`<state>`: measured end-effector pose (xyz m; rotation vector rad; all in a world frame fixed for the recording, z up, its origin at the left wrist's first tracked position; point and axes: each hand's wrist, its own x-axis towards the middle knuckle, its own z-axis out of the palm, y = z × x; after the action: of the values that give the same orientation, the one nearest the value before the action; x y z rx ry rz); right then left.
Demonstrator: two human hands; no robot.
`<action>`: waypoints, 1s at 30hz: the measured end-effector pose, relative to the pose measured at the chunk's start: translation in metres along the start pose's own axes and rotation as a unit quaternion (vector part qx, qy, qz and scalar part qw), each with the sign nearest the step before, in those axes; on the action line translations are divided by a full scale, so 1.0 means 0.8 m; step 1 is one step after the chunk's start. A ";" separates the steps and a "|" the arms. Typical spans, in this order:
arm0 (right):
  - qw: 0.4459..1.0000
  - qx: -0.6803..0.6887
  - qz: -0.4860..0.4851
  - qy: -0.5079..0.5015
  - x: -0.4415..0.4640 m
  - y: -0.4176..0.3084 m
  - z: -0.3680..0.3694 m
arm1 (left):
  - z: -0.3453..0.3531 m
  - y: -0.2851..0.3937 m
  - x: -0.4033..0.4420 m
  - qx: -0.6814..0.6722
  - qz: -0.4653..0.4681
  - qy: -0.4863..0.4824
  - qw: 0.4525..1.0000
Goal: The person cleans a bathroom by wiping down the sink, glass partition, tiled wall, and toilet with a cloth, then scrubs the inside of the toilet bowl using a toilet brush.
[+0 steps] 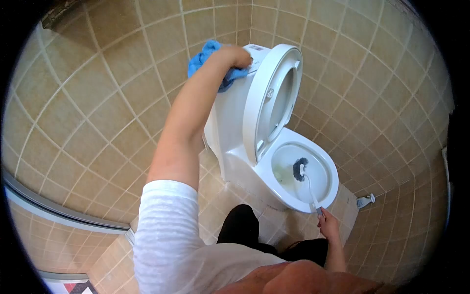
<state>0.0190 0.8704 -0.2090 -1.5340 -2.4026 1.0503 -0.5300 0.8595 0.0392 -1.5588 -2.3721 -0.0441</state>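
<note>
A white toilet (pixel 230 117) stands with its lid and seat (pixel 252 108) raised. My left hand (pixel 237 56) is on top of the tank, its fingers curled down near the flush button and mostly hidden. A blue cloth (pixel 203 59) lies under and beside that hand, draped over the tank's edge; whether the fingers grip it is unclear. My right hand (pixel 329 224) is closed around the grey handle end of a toilet brush (pixel 311 192). The dark brush head is inside the bowl (pixel 317 157), above or in the water.
Tan tiled walls (pixel 127 68) meet in a corner behind the toilet. A small white bottle (pixel 363 201) stands on the floor by the right wall. A curved metal-edged rail (pixel 68 215) runs at the lower left.
</note>
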 end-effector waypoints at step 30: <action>0.975 0.184 0.029 0.118 0.020 0.058 0.016 | 0.009 -0.003 0.012 -0.016 -0.029 -0.154 0.988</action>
<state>0.0416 0.8892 -0.2505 -1.5041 -1.8911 1.1678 -0.5372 0.8686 0.0350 -1.6122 -2.6622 0.1570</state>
